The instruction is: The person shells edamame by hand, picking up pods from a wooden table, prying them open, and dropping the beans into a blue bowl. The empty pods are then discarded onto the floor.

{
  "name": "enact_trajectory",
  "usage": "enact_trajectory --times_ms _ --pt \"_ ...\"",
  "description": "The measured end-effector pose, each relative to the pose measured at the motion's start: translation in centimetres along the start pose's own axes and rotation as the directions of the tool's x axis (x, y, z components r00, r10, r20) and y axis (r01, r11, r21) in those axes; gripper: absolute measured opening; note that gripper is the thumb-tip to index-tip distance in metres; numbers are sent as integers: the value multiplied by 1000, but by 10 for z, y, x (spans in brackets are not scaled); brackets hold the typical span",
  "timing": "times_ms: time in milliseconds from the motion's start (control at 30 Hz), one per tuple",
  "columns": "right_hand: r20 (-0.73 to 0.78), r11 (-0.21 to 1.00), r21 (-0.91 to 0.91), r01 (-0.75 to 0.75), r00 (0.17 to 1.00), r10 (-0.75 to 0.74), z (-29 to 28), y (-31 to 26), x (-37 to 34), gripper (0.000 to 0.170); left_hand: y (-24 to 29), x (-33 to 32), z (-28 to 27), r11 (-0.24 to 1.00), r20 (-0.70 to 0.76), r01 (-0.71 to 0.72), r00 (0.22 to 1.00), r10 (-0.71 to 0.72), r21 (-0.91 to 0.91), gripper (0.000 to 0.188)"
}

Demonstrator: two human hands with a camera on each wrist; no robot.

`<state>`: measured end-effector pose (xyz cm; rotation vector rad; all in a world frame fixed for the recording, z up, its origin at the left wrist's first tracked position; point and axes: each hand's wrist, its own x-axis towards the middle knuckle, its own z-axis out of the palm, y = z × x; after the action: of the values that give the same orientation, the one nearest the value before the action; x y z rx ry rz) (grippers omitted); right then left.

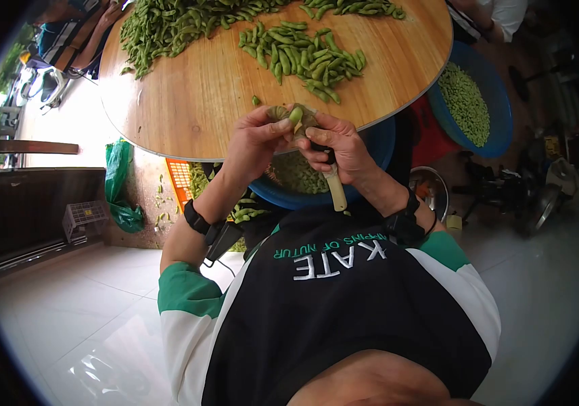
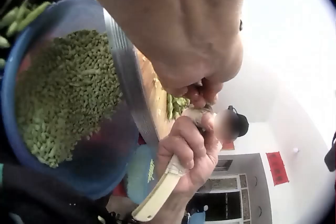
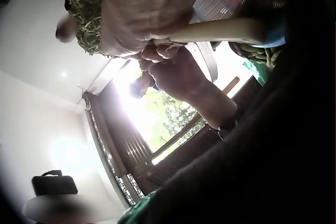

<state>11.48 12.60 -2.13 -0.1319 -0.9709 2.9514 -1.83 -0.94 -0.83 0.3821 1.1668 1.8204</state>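
Observation:
In the head view, both hands meet over the near edge of the round table. My left hand (image 1: 256, 139) pinches a green bean pod (image 1: 295, 115) between thumb and fingers. My right hand (image 1: 341, 145) is closed round a tool with a long cream handle (image 1: 336, 189), its end pointing down toward my body; the working end is hidden by the fingers. Pale wrapping shows on the right fingers in the left wrist view. Below the hands stands a blue basin (image 2: 113, 166) with many shelled green beans (image 2: 68, 92).
Heaps of bean pods (image 1: 303, 57) lie on the wooden table (image 1: 181, 108). Another blue basin (image 1: 499, 101) of shelled beans stands at right, a metal bowl (image 1: 431, 186) nearer. An orange basket (image 1: 180, 179) and green bag (image 1: 122, 189) are at left. Other people sit across the table.

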Motion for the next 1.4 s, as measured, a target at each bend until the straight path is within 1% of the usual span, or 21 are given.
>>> enact_trajectory --times_ms 133,167,200,233,300,333,400,433,500,533,600,700,733,833,900,967,1000,1067,1133,1200,1400 --pt "141 995 98 -9 990 -4 -6 -5 -7 34 -2 3 1 936 217 242 958 -189 -255 4" --pt "103 890 -411 198 980 -171 -3 -8 -12 34 -2 4 1 885 295 332 925 -238 -326 4" --pt "153 508 -803 311 932 -328 0 -11 -16 33 -2 5 2 885 296 331 926 -236 -328 4" --pt "148 509 -804 307 933 -328 -9 -9 -15 33 -4 6 3 885 315 347 916 -248 -312 5" --pt "492 -99 -854 510 734 -467 -25 -7 -8 36 -9 5 8 882 334 363 906 -260 -299 6" --pt "495 -100 -853 512 733 -466 -23 -7 -12 36 -9 6 11 914 246 331 930 -273 -235 7" --pt "120 488 -811 324 907 -404 -12 -4 -23 31 -9 6 14 937 157 308 946 -284 -163 8" --pt "115 487 -812 322 907 -406 -10 -5 -24 31 -8 6 16 958 150 278 953 -264 -75 9" --pt "-74 725 -657 209 939 -337 -9 -7 -25 25 -9 6 20 970 145 244 959 -243 11 10" --pt "-74 726 -656 208 939 -336 -10 -6 -24 25 -9 4 21 960 126 279 952 -279 19 10" --pt "41 417 -868 272 874 -485 -13 -3 -21 26 -9 -1 20 950 102 310 945 -311 27 10" --pt "193 226 -921 317 876 -442 -27 -4 -23 25 1 -13 15 932 83 360 929 -361 28 11" --pt "141 239 -943 230 930 -338 -23 -10 -27 26 14 -23 12 899 83 269 946 -315 346 12" --pt "295 169 -933 317 945 -143 -22 -17 -35 25 67 -55 -5 321 88 3 959 -268 947 12" --pt "238 244 -931 270 959 -152 -25 -12 -36 27 89 -68 -24 -240 -3 -75 951 -309 968 14" --pt "203 294 -923 250 962 -183 -27 -13 -32 27 95 -64 -29 -443 -13 -44 992 -124 895 16" --pt "209 296 -920 256 961 -181 -25 -13 -29 27 93 -49 -42 -290 164 -149 986 31 945 16" --pt "169 400 -892 210 976 -136 -19 -13 -24 29 91 -6 -35 -236 243 -176 924 296 956 17" --pt "128 493 -849 187 980 -152 -14 -8 -19 31 89 46 -39 -251 419 -345 831 367 904 20" --pt "87 575 -801 165 983 -161 -12 -11 -18 34 72 102 -62 -349 489 -361 764 422 865 23" --pt "-79 796 -605 27 993 -93 -23 -21 -27 40 57 140 -83 -300 443 -334 766 466 894 22"
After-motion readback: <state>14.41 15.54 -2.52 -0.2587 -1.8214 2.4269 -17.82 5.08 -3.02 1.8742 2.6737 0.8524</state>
